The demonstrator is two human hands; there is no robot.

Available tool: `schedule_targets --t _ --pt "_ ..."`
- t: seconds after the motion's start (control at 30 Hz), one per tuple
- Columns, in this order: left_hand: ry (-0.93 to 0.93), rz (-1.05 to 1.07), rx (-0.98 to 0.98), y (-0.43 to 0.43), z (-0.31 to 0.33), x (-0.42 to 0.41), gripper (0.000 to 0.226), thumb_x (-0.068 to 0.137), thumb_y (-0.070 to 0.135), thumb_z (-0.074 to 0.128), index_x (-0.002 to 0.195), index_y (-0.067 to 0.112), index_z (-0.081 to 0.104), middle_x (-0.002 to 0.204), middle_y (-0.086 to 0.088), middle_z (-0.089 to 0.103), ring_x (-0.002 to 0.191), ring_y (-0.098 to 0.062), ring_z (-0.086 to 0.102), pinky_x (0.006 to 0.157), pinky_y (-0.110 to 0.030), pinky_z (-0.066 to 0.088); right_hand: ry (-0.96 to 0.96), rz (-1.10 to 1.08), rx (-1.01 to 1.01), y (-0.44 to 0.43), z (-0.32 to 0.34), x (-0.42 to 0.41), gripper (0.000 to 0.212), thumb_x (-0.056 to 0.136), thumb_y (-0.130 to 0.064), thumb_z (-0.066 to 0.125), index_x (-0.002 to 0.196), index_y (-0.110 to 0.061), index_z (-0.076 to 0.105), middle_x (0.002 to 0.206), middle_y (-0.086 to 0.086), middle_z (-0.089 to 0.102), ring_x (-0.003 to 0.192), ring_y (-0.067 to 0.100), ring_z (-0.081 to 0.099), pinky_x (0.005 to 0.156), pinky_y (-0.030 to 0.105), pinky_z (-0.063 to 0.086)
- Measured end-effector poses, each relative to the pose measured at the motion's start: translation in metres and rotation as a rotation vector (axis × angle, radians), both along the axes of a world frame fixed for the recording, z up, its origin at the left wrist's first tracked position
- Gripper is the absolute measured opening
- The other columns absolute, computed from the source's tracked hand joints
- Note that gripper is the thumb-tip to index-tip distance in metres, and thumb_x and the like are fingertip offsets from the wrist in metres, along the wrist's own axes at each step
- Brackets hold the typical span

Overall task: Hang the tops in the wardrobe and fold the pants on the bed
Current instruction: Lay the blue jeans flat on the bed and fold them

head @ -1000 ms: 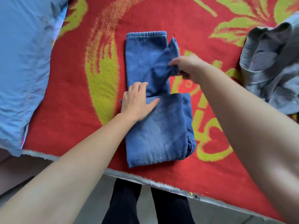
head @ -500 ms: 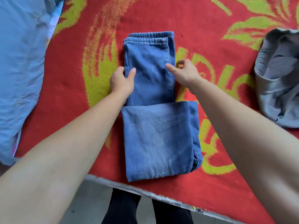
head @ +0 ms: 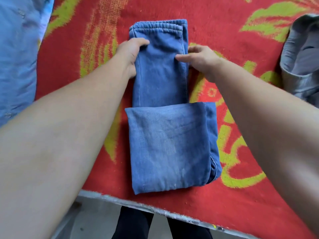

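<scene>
- Black trouser legs (head: 134, 223): the person stands at the bed edge (head: 138, 203).
- Forearms: both reach forward over the red blanket (head: 241, 49), converging on the garment.
- Blue jeans (head: 160, 80): they lie flat on the blanket near the bed edge, folded lengthwise. The faded leg end is doubled back over the near half, and the elastic waistband is farthest away.
- Left hand (head: 131, 54): it grips the jeans' left edge with the thumb on top.
- Right hand (head: 198, 57): it pinches the right seam edge, fingers curled.
- Light blue shirt (head: 17, 57): far left.
- Grey garment (head: 303, 57): far right, crumpled.

faded matt denim pants (head: 165, 135) on fuzzy woven blanket (head: 224, 195).
</scene>
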State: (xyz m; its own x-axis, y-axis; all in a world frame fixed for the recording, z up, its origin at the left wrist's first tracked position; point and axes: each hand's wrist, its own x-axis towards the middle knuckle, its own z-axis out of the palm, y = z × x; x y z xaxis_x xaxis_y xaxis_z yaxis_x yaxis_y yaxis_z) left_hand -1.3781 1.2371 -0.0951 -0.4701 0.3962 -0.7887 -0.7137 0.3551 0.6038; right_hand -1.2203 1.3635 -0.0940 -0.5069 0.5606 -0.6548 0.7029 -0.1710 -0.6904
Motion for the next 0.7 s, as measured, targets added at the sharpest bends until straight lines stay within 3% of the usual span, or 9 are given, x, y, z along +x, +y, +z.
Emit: schedule_targets --t 0.1,0.17,0.23,0.33,0.43,0.47,0.53,0.6,0.7 --pt "0.163 0.040 0.044 -0.003 0.024 0.010 0.022 0.073 -0.003 0.060 0.094 0.003 0.065 0.087 -0.019 0.068 0.075 -0.030 0.068 0.067 -0.041 0.059 -0.007 -0.004 0.080 0.007 0.025 0.007 0.017 0.079 -0.019 0.081 0.093 -0.020 0.071 0.091 -0.004 0.068 0.071 0.004 0.057 0.068 0.020 0.046" --pt "0.262 -0.001 0.069 -0.006 0.048 0.022 0.019 0.063 0.001 0.063 0.078 0.013 0.061 0.078 -0.012 0.060 0.070 -0.023 0.059 0.063 -0.032 0.053 0.103 -0.111 0.050 0.001 0.043 0.018 0.044 0.073 -0.017 0.086 0.108 -0.020 0.060 0.098 -0.001 0.070 0.079 0.005 0.063 0.074 0.020 0.049" --pt "0.326 -0.071 0.112 -0.016 0.073 0.035 0.023 0.057 0.004 0.063 0.077 0.014 0.060 0.080 -0.010 0.060 0.071 -0.020 0.057 0.064 -0.030 0.050 0.236 -0.172 -0.003 -0.014 0.066 0.031 0.063 0.070 -0.017 0.089 0.120 -0.018 0.051 0.101 0.002 0.072 0.086 0.007 0.070 0.078 0.019 0.054" --pt "0.511 -0.224 0.186 -0.047 0.104 0.061 0.034 0.063 -0.002 0.066 0.093 0.013 0.062 0.085 0.001 0.067 0.073 -0.005 0.061 0.070 -0.020 0.050 0.368 -0.109 0.129 -0.037 0.092 0.050 0.043 0.075 -0.006 0.081 0.115 -0.008 0.065 0.109 0.010 0.074 0.093 0.011 0.068 0.089 0.031 0.057" --pt "0.610 -0.361 0.207 -0.097 0.117 0.103 0.039 0.072 -0.009 0.070 0.104 0.013 0.065 0.093 0.006 0.069 0.078 0.007 0.063 0.076 -0.013 0.050 0.338 -0.024 0.297 -0.070 0.105 0.090 0.025 0.077 -0.008 0.079 0.099 -0.016 0.074 0.097 0.003 0.074 0.088 0.009 0.067 0.082 0.031 0.054" --pt "0.647 -0.412 0.178 -0.116 0.117 0.119 0.037 0.073 -0.007 0.072 0.104 0.012 0.067 0.093 0.006 0.069 0.080 0.007 0.064 0.076 -0.014 0.050 0.300 0.034 0.376 -0.082 0.106 0.108 0.022 0.076 -0.013 0.080 0.097 -0.018 0.074 0.095 0.002 0.073 0.089 0.015 0.068 0.081 0.033 0.053" --pt "0.864 -0.577 0.049 -0.155 0.112 0.150 0.029 0.069 0.001 0.071 0.096 0.011 0.073 0.092 0.002 0.072 0.086 -0.008 0.069 0.078 -0.028 0.054 0.223 0.223 0.555 -0.110 0.099 0.151 0.020 0.074 -0.017 0.079 0.092 -0.016 0.073 0.093 0.002 0.069 0.090 0.026 0.064 0.079 0.037 0.051" --pt "1.080 -0.778 -0.030 -0.194 0.095 0.177 0.035 0.061 0.000 0.064 0.092 0.012 0.076 0.097 -0.002 0.074 0.098 -0.021 0.069 0.084 -0.041 0.053 0.159 0.481 0.710 -0.136 0.086 0.194 0.028 0.067 -0.009 0.075 0.095 -0.012 0.073 0.099 0.004 0.069 0.093 0.031 0.063 0.077 0.040 0.053" --pt "1.027 -1.137 -0.155 -0.236 0.067 0.210 0.049 0.072 0.001 0.065 0.117 0.019 0.070 0.133 0.002 0.061 0.135 -0.014 0.045 0.103 -0.043 0.039 0.083 0.839 0.741 -0.166 0.065 0.234 0.045 0.064 0.004 0.067 0.107 -0.010 0.076 0.118 0.010 0.069 0.112 0.036 0.062 0.086 0.046 0.055"
